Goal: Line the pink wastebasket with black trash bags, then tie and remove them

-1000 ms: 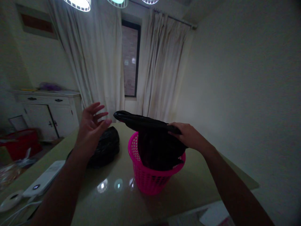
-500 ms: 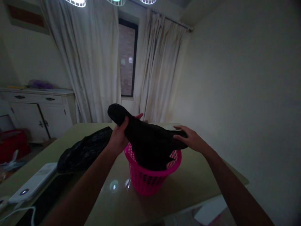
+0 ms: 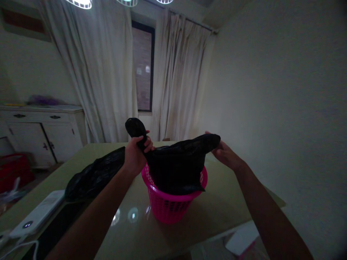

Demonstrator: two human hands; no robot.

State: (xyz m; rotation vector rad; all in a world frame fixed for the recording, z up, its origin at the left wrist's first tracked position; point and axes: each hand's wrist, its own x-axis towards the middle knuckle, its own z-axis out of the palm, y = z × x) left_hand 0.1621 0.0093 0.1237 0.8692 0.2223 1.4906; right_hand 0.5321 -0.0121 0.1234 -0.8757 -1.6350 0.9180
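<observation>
A black plastic bag (image 3: 177, 168) hangs into a pink perforated basket (image 3: 170, 209), its upper part standing above the rim. My left hand (image 3: 137, 153) is closed round the bag's left handle, whose loop sticks up over the fist. At the bag's right end, my right hand (image 3: 225, 153) grips the other handle; its fingers are partly hidden behind the plastic. The bag is spread between both hands, and a lower corner lies over the basket's front right rim. The bottom of the bag is out of sight inside the basket.
Another black plastic bag (image 3: 94, 173) lies crumpled on the glossy table (image 3: 230, 202) at the left. Nearer me are a white device (image 3: 38, 213) and a white cable (image 3: 20, 244). A white cabinet (image 3: 40, 133), curtains (image 3: 108, 72) and a wall stand beyond.
My right hand has moved up, lifting the bag's right handle. The left fingers have closed round the left handle, and the bag hangs more evenly across the basket. The view has shifted slightly.
</observation>
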